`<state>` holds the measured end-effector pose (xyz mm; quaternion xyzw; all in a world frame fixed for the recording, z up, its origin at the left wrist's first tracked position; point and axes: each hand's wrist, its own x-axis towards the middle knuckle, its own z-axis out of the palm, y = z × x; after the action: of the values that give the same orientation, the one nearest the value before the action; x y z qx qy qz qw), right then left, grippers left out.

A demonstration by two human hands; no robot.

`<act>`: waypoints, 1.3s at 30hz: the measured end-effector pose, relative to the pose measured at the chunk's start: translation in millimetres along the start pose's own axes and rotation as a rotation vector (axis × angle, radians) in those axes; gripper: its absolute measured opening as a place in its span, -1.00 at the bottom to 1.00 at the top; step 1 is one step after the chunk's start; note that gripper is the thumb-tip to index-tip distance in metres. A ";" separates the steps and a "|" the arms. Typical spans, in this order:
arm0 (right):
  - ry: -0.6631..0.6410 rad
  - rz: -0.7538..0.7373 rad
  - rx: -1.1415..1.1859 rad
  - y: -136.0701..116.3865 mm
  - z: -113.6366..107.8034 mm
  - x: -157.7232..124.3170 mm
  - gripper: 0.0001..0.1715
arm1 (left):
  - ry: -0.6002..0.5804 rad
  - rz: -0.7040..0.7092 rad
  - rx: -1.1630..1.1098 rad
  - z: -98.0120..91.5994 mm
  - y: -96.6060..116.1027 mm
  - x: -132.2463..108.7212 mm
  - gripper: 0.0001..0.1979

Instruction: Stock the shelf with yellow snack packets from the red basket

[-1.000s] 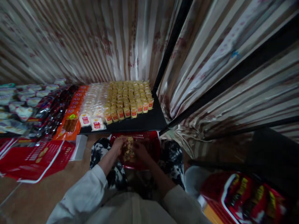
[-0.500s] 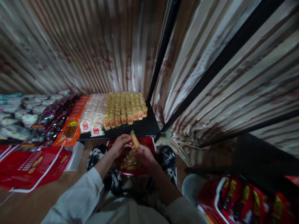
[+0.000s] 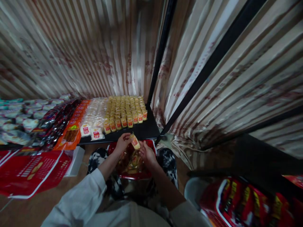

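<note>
A small yellow snack cake in clear wrapping with a red-and-white label (image 3: 135, 142) is pinched at its upper left end by the fingers of my left hand (image 3: 123, 144). Just right of its lower end is my right hand (image 3: 148, 155), its fingers loosely curled and apart; whether a fingertip touches the wrapper I cannot tell. Below both hands, between my knees, a red basket (image 3: 154, 147) holds more wrapped yellow pieces (image 3: 134, 160). Rows of matching yellow packets (image 3: 125, 110) stand on the black shelf (image 3: 148, 129) ahead.
White packets (image 3: 94, 116), an orange bag (image 3: 71, 135) and dark shiny packs (image 3: 55, 126) line the shelf leftward. Red packaging (image 3: 35, 173) hangs at left. Black posts (image 3: 163, 50) and a striped curtain (image 3: 106, 47) stand behind. Red packs (image 3: 246, 201) fill a container at lower right.
The wrapped cake has turned so that its labelled side shows. My right hand has loosened and moved slightly right of it, while my left hand keeps hold.
</note>
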<state>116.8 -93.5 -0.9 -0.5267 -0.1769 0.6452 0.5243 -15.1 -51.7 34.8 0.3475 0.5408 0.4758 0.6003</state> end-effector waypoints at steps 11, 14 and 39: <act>-0.097 -0.402 -0.396 -7.0 -9.0 25.4 -0.51 | -0.106 0.254 0.299 19.6 -6.4 12.5 -0.71; -0.023 -0.458 -0.437 -12.8 -9.6 43.4 -0.50 | -0.052 0.308 0.316 28.2 -8.8 19.6 -0.68; 0.099 -0.773 -0.714 -41.8 26.5 136.8 -0.56 | -0.022 0.516 0.785 33.6 -30.8 65.4 -0.63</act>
<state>128.6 49.3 -25.7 -0.5988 -0.5420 0.2789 0.5196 21.4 4.1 -9.0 0.6764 0.5695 0.3651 0.2913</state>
